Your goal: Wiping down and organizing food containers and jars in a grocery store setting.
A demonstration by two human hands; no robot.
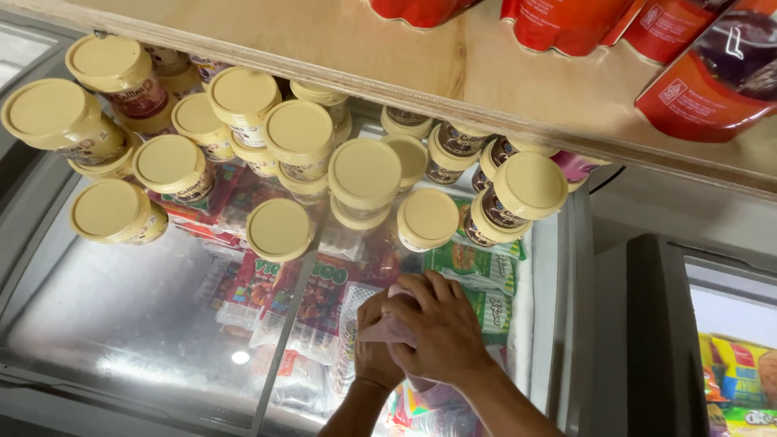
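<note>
1. Both hands clenched on a pink cloth [387, 328] pressed to the freezer lid [146, 324]: right hand [441, 328] on top, left hand [374, 344] beneath.
2. Cloth sits at the lid's right part, over packaged frozen goods.
3. Cream-lidded tubs [364, 174] are stacked close above.
4. Risk: a wide upward stroke could knock a tub off; the stacks look, perhaps, loosely balanced.

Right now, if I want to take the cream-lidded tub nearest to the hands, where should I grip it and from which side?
Probably grip the tub around the rim of its round lid, coming straight down from above. It stands alone at the front of the stack on the freezer glass, lid facing up, with open space around it. The left hand and right hand are both busy with a pink packet.
</note>
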